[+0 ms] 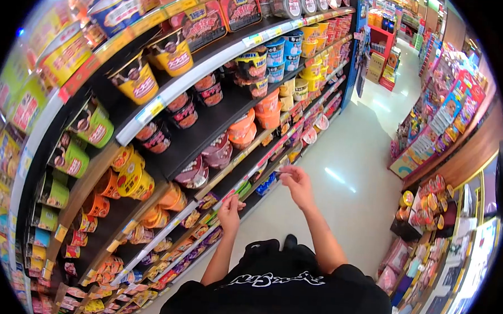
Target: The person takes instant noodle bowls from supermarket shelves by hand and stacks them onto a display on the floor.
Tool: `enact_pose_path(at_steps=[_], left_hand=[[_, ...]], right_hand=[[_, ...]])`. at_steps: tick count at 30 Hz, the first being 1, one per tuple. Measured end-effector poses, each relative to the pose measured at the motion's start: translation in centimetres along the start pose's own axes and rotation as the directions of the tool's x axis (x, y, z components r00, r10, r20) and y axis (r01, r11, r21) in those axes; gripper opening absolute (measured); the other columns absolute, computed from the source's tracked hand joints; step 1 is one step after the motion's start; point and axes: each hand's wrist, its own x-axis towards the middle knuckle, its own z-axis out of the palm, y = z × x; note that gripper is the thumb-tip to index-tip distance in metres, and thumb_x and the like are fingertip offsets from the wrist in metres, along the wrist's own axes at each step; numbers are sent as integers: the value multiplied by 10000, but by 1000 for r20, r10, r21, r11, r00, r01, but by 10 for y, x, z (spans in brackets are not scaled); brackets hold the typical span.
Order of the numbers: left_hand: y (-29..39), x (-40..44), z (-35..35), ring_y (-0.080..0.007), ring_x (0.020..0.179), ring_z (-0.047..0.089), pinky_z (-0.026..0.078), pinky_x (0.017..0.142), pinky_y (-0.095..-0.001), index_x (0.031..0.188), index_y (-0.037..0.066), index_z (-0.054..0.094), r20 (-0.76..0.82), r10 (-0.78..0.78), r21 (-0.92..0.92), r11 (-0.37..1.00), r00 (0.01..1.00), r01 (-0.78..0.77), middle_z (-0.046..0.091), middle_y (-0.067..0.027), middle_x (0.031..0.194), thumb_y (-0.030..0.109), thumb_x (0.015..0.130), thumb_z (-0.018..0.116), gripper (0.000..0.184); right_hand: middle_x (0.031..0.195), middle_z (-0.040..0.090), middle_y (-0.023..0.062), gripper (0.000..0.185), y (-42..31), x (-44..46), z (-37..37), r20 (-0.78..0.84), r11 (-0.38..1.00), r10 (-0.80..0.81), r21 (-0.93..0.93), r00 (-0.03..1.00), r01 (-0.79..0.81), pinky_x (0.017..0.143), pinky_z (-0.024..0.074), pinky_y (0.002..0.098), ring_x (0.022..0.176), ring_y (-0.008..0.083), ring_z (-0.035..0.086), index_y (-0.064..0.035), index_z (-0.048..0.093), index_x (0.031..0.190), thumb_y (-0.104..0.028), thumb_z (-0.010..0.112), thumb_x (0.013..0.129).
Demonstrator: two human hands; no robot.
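My left hand [230, 213] is raised in front of the lower shelves, its fingers curled in a pinch. Farther right and slightly higher, my right hand [298, 187] bends toward the shelf with thumb and fingers drawn together. Whatever either hand may hold is too small to make out. The hands are apart. Behind them, dark red bowls of instant noodles [191, 173] and orange noodle bowls [242, 129] stand on a middle shelf. Blue packets [266, 184] lie low on the shelving between the two hands.
Long shelving with white price rails [190, 82] runs along my left, stocked with yellow noodle cups [134, 78] and green cups [93, 123]. The pale floor [341, 161] of the aisle stretches ahead. At right are a colourful snack display [441, 123] and a low counter with cups [432, 198].
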Motion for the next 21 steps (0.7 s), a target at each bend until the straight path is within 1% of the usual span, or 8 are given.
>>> enact_pose_path(at_steps=[6,9,11,12,14,18,20,21], left_hand=[[54,84,99,-89,599,550,464,611,-235,1022,-36,622,19,91,35,995,996,-92,558,-19,636,240,982,505,302],[81,148,142,-95,663,559,489,649,-260,1063,-37,601,63,324,74,942,944,-328,593,-16,721,222,991,486,292],[100,191,171,-103,774,589,493,714,-256,1087,-44,597,11,369,85,926,929,-369,651,-50,858,215,990,486,297],[113,210,183,-124,914,602,478,824,-256,1127,-45,583,36,266,37,963,963,-268,656,-86,1014,213,989,488,308],[121,256,209,-157,1071,568,426,944,-269,1190,-52,545,45,405,-50,914,913,-402,614,-120,1150,216,989,483,341],[162,308,248,-243,1186,496,378,995,-341,1327,-34,432,-96,350,93,935,932,-342,497,-180,1307,259,979,473,457],[143,345,262,-318,1200,476,348,1020,-369,1328,-44,412,-97,494,-4,868,864,-497,481,-222,1305,276,977,453,477],[151,345,264,-352,1191,462,335,1024,-392,1327,-42,406,-77,487,93,873,870,-480,472,-236,1298,273,973,448,476]], right_hand=[[982,640,60,294,-43,137,-20,58,991,-111,-68,992,115,726,478,245,843,103,594,5,559,1130,-120,635,876],[1025,632,96,353,-76,200,-16,126,964,-152,-202,980,175,795,473,269,916,133,592,24,549,1176,-154,632,883],[1040,629,114,373,-70,250,-12,108,953,-226,-182,968,243,824,468,286,953,152,586,25,549,1187,-179,630,887],[1048,627,122,383,-67,275,-8,96,945,-267,-171,959,280,839,466,295,971,161,583,26,549,1193,-192,629,889],[1126,593,90,363,-86,306,4,115,962,-205,-161,972,222,900,424,267,1046,129,536,28,526,1218,-172,593,922],[1223,545,114,472,-84,370,26,52,967,-202,-147,978,208,937,405,285,1094,157,511,23,440,1317,-230,571,941],[1299,492,141,550,-78,392,33,54,956,-231,-174,971,237,965,393,302,1147,190,487,21,383,1372,-277,564,947],[1317,475,149,563,-78,398,38,45,972,-216,-80,975,219,976,388,308,1170,198,474,26,375,1377,-283,565,947]])
